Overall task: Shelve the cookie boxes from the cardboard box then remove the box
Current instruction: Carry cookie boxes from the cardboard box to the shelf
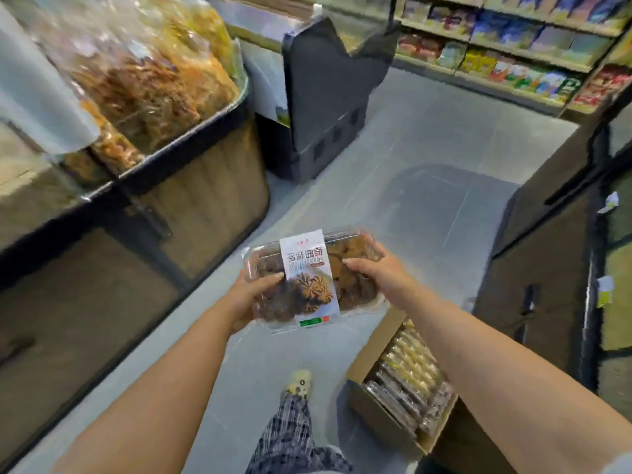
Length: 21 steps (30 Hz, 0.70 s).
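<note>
Both hands on one cookie box [309,278] — it's held in the air over the floor [427,138], centre of view, lid up, label strip across its middle. The right end sits a little higher in frame than the left.

Left hand [251,292]: grips the left end, thumb flat on the lid with its tip at the label edge. The fingers go under the box and are hidden.
Right hand [371,271]: grips the right end, thumb on the lid pointing at the label, fingers wrapped round the far right corner.
Both forearms are bare, stretched forward and converging on the box. Wrists look roughly straight.

Carton [379,419] is on the floor, below and right of the held box, open. It's full of packs [410,378] standing on edge in rows, and the right forearm covers part of it.

Around: a bin [191,131] with bagged snacks [143,73] on the left, a dark unit [325,97] beyond it, stocked shelves [513,56] at the far right. A slippered foot [301,381] shows bottom centre, just left of the carton — frame edges are blurred.
</note>
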### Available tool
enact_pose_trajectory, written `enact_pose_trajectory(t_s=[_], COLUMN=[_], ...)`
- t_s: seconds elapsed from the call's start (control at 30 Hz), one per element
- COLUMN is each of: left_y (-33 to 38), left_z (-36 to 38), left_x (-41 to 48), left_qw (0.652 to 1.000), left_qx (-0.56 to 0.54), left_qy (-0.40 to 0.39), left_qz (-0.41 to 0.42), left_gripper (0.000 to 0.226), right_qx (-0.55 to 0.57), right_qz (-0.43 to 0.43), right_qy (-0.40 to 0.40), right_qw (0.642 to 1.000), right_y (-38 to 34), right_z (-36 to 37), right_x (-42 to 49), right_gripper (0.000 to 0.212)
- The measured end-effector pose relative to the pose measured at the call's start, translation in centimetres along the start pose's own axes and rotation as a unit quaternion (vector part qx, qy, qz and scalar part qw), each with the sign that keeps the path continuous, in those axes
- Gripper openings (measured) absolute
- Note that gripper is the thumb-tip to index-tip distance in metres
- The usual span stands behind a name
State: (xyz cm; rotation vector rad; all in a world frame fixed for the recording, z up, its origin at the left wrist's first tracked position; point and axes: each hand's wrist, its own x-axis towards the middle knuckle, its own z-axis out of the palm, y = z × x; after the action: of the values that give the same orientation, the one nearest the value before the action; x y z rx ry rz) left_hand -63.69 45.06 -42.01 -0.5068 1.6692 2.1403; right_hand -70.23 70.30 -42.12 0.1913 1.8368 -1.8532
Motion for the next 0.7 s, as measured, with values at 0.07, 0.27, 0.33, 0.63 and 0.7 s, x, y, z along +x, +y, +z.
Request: enact_pose_trajectory(t_s=[0.07,0.27,0.33,0.63,0.7], left_y=[-0.4,-1.2,-1.6,-1.3,-0.5], left_z=[-2.6,-10.7,-14.0,-30.9,-34.8], left_x=[-3.7,-13.2,-16.2,-27.4,-29.4], left_qw=[0.997,0.965,0.953,0.915,0.909], left_qx=[-0.032,-0.117,-0.137,-0.188,-0.196], left_qy=[0.057,0.205,0.244,0.340,0.344], left_qz=[0.047,0.116,0.115,0.110,0.131], left_gripper=[0.070,0.055,0.047,0.052,0.050], right_qx=[-0.030,-0.089,-0.102,-0.125,-0.108], right_qz=[-0.003,-0.001,0.006,0.030,0.039], right_qy=[-0.068,-0.211,-0.248,-0.320,-0.322], right_qw=[0.997,0.973,0.963,0.939,0.940], right_y=[-1.2,-2.1,-2.2,-1.5,-1.3], right_z=[3.9,16.8,21.6,44.3,49.3], right_x=[0.1,-0.7,-1.1,-1.8,-1.6], right_gripper=[0.067,0.061,0.056,0.046,0.053])
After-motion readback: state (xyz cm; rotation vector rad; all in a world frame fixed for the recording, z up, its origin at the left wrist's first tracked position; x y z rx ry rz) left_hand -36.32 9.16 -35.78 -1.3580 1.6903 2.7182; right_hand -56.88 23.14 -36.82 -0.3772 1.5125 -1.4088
